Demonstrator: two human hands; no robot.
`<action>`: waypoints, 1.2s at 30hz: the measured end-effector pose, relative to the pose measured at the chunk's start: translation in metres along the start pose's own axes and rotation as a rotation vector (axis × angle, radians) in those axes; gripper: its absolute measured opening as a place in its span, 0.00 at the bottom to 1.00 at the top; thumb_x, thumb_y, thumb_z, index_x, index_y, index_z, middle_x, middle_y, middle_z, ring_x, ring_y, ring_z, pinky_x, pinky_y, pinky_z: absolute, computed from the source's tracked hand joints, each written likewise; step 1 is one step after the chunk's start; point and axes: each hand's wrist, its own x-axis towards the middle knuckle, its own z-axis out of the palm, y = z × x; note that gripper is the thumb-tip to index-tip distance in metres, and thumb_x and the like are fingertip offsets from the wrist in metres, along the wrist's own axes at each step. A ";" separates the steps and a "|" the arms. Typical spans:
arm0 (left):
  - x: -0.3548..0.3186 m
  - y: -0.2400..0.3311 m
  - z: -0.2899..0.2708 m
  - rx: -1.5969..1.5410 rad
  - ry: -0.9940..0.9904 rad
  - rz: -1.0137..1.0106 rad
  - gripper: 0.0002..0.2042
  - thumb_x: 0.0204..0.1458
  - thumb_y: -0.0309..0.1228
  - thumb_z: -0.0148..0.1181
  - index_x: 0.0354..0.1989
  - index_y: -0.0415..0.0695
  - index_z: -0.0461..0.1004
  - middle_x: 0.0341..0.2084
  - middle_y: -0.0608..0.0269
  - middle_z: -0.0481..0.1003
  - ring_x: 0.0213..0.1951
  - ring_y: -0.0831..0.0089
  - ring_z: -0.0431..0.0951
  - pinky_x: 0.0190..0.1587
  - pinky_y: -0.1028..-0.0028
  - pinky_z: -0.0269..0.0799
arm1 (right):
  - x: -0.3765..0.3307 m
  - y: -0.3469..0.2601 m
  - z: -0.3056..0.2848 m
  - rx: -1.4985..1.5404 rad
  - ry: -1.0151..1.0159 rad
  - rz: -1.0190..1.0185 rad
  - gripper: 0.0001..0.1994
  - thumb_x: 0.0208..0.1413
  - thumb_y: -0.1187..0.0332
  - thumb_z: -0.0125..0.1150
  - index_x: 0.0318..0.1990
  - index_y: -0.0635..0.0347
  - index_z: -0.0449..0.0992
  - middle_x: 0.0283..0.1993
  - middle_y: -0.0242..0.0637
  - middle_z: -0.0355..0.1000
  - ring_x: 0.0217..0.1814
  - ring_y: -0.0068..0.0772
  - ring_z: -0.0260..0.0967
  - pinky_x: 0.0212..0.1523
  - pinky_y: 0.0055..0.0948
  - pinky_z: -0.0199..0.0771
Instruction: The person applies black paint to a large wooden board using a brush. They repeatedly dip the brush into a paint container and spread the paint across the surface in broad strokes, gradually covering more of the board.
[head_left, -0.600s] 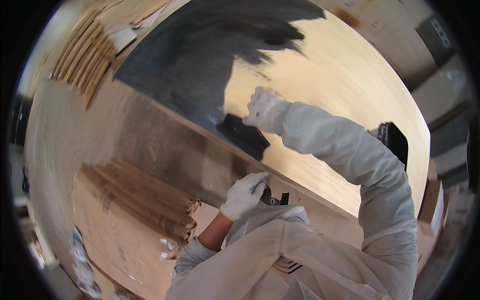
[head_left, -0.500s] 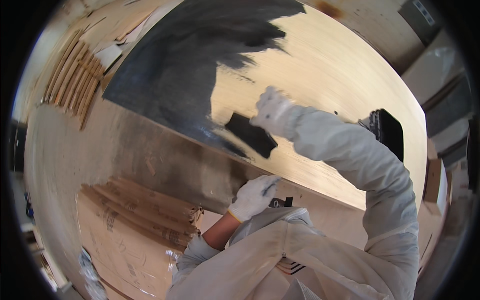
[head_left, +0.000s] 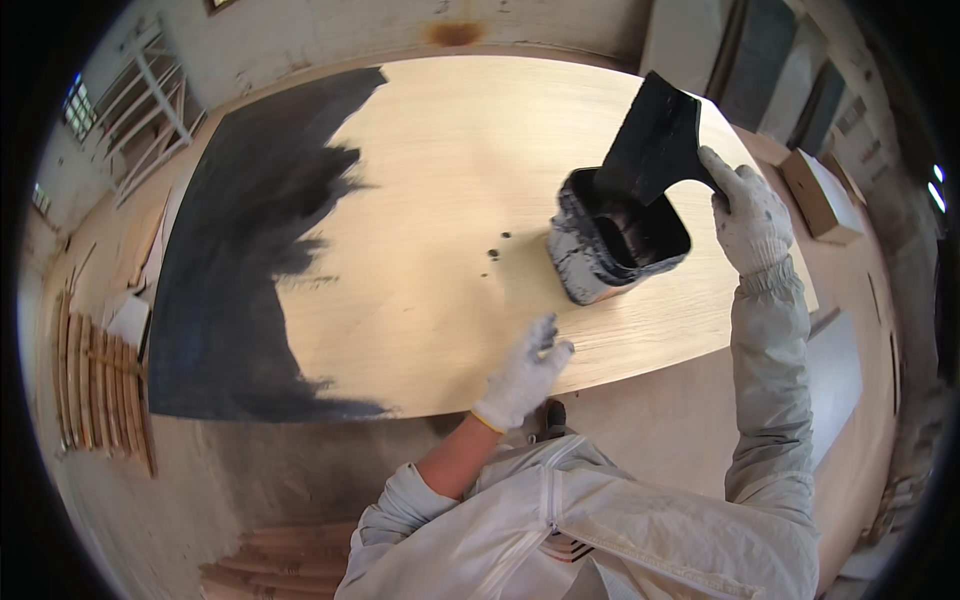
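A large pale wood-grain board [head_left: 430,270] bears a coat of black paint [head_left: 230,270] over its left part, with a ragged edge. At the right, my gloved right hand [head_left: 752,215] closes round the narrow handle of a wide flat paint brush [head_left: 655,140], coated in black. The brush is tilted, its lower corner at the mouth of a square paint bucket [head_left: 590,260]. Black paint smears the bucket's rim and side. My gloved left hand [head_left: 522,378] is open, fingers apart and holding nothing, by the board's near edge, in front of the bucket.
Small black drops [head_left: 493,254] dot the board left of the bucket. Wooden strips [head_left: 100,385] are stacked at the left, with a white metal frame [head_left: 150,100] behind. A cardboard box [head_left: 822,197] and leaning panels [head_left: 765,65] stand at the right. Brown wrapped stock [head_left: 285,560] lies near me.
My right hand has lifted the brush off the board by the painted edge and carried it right to the bucket. My left hand's fingers have spread. The view has swung right.
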 end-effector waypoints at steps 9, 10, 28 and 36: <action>0.131 0.064 0.043 -0.286 0.181 -0.297 0.20 0.69 0.41 0.62 0.63 0.44 0.77 0.57 0.58 0.79 0.61 0.69 0.76 0.54 0.66 0.78 | -0.043 0.124 0.062 0.204 0.006 0.187 0.26 0.62 0.71 0.62 0.68 0.39 0.77 0.48 0.40 0.78 0.55 0.46 0.77 0.56 0.46 0.77; 0.141 0.051 0.042 -0.304 0.207 -0.279 0.19 0.68 0.41 0.62 0.61 0.44 0.78 0.55 0.58 0.80 0.59 0.71 0.77 0.53 0.65 0.79 | -0.046 0.137 0.073 0.226 0.000 0.212 0.25 0.62 0.71 0.62 0.68 0.40 0.77 0.48 0.40 0.78 0.55 0.46 0.77 0.56 0.46 0.77; 0.224 0.040 0.160 -0.459 0.073 -0.184 0.12 0.65 0.37 0.61 0.51 0.47 0.81 0.50 0.55 0.84 0.51 0.53 0.85 0.50 0.48 0.85 | -0.082 0.341 0.160 0.468 0.137 0.353 0.27 0.59 0.74 0.65 0.66 0.42 0.79 0.43 0.39 0.76 0.49 0.48 0.77 0.51 0.43 0.78; 0.303 0.036 0.287 -0.526 -0.081 -0.257 0.13 0.64 0.34 0.64 0.50 0.37 0.80 0.45 0.52 0.84 0.41 0.60 0.87 0.43 0.57 0.88 | -0.101 0.393 0.156 0.355 -0.069 0.424 0.25 0.62 0.73 0.60 0.66 0.40 0.77 0.48 0.41 0.78 0.54 0.47 0.78 0.54 0.44 0.78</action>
